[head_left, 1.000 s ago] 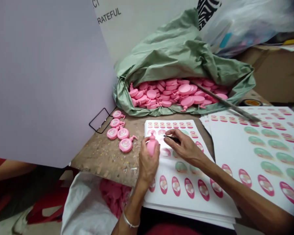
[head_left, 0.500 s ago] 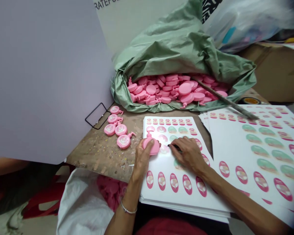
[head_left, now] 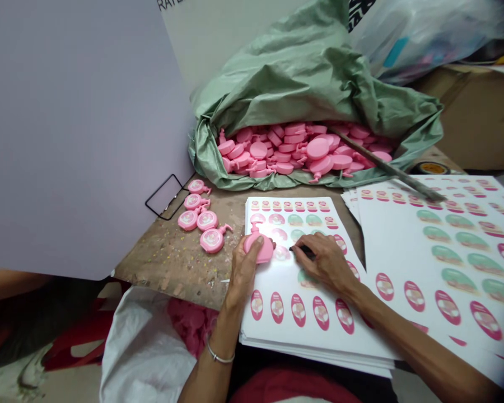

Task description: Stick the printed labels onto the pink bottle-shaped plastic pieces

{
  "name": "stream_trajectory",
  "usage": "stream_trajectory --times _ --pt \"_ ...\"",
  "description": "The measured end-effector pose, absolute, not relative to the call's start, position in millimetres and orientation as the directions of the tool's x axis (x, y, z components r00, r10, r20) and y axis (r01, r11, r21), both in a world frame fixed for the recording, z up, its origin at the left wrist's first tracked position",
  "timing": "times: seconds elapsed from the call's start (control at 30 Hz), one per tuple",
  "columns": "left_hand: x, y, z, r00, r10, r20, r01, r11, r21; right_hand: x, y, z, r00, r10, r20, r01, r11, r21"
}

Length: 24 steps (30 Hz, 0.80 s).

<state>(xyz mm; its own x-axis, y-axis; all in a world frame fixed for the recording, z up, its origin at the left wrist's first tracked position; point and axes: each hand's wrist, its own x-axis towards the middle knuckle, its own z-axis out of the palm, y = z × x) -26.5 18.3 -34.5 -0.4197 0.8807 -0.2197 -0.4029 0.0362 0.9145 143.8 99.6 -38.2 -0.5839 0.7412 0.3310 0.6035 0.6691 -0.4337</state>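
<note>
My left hand (head_left: 244, 266) is closed around a small pink toy pump bottle (head_left: 258, 249), its nozzle up and its plain round face toward me. Beneath it lies a stack of sticker sheets (head_left: 277, 336) printed with pink and green labels. My right hand (head_left: 323, 257) rests on the stack and pinches a small black pointed tool (head_left: 306, 250); most of it is hidden by the fingers. The tool's tip is beside a pale oval sticker (head_left: 282, 253) on the top sheet. Several pink bottles with stickers on their faces (head_left: 212, 239) lie to the left.
A green sack (head_left: 277, 95) full of plain pink bottles lies open at the back, a stick (head_left: 386, 165) across its mouth. More sticker sheets (head_left: 403, 240) spread to the right. A white bag (head_left: 147, 347) with pink pieces is below the table edge. A black wire frame (head_left: 166, 196) stands left.
The tip of the black tool has shifted slightly right, away from the oval sticker. My left hand holds the bottle in nearly the same place. The camera view has moved a little.
</note>
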Motion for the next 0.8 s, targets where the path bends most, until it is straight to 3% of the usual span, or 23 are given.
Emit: stream_trajectory --times 0.23,0.33,0.43,0.5,0.63,0.8 --pt "-25.2 18.8 -33.6 -0.446 0.866 -0.224 -0.419 0.019 0.908 139.8 98.0 -40.3 -0.546 0.741 0.391 0.599 0.671 -0.437" --pt "-24.0 19.4 -28.3 -0.467 0.850 -0.241 -0.490 -0.022 0.872 140.4 94.2 -33.8 -0.526 0.729 0.437 0.507 0.682 -0.527" --pt "-24.4 17.9 -20.8 -0.472 0.841 -0.264 -0.550 -0.047 0.834 143.3 93.6 -17.9 -0.450 0.827 0.336 0.380 0.518 -0.766" --pt "-24.1 15.7 -14.1 -0.434 0.855 -0.283 -0.579 -0.025 0.815 143.4 94.9 -3.7 -0.416 0.880 0.232 0.327 0.382 -0.864" --pt "-19.4 11.6 0.5 -0.295 0.888 -0.353 -0.662 0.076 0.746 135.2 94.7 18.8 -0.493 0.860 0.135 0.301 0.314 -0.900" --pt "-13.3 9.9 7.7 -0.211 0.899 -0.384 -0.716 0.125 0.686 126.3 88.8 23.1 -0.552 0.826 0.116 0.265 0.306 -0.914"
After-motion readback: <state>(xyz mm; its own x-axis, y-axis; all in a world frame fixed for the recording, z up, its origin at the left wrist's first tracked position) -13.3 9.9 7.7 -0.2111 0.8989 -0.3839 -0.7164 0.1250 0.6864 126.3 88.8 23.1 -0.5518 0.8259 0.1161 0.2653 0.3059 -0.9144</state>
